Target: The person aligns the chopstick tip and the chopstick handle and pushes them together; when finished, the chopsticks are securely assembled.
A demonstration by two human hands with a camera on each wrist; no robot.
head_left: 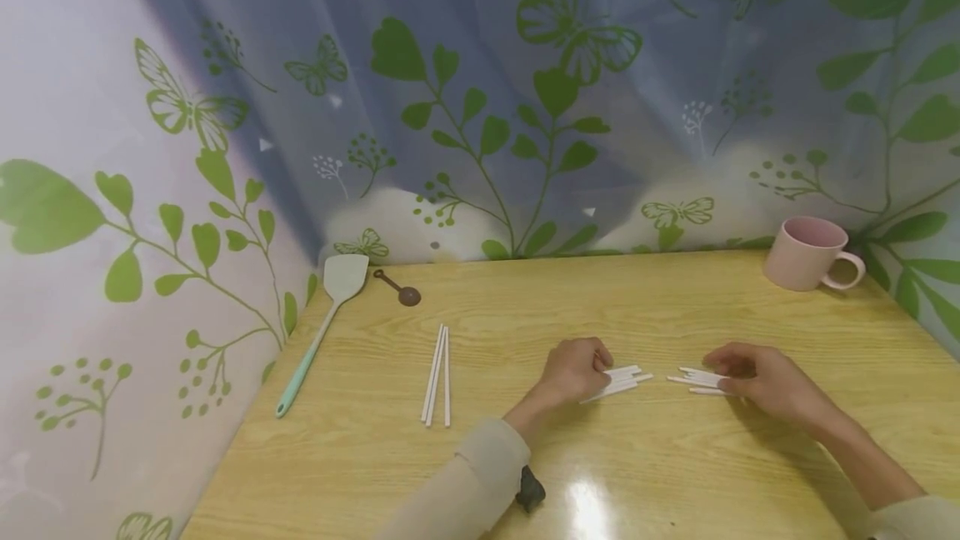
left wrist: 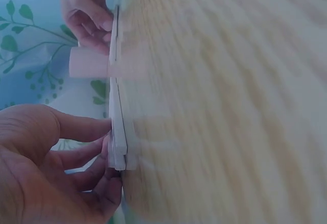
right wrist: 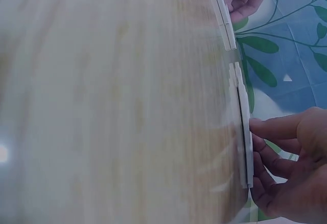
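2 hands (left wrist: 43, 168) hold white sticks (left wrist: 118, 132) at the wood-grain tabletop (left wrist: 214, 101); a pink mug (left wrist: 89, 63) shows between them.

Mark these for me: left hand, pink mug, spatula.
Left hand (head_left: 574, 367), head view, middle of the hand.
Pink mug (head_left: 797, 258), head view, outer wall.
Spatula (head_left: 346, 277), head view, middle of the pale blade.

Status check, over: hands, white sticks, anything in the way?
Left hand grips one stick bundle, right hand another bundle. Inner ends face, apart. Three loose sticks lie farther left. Pink mug at back right, not between hands.
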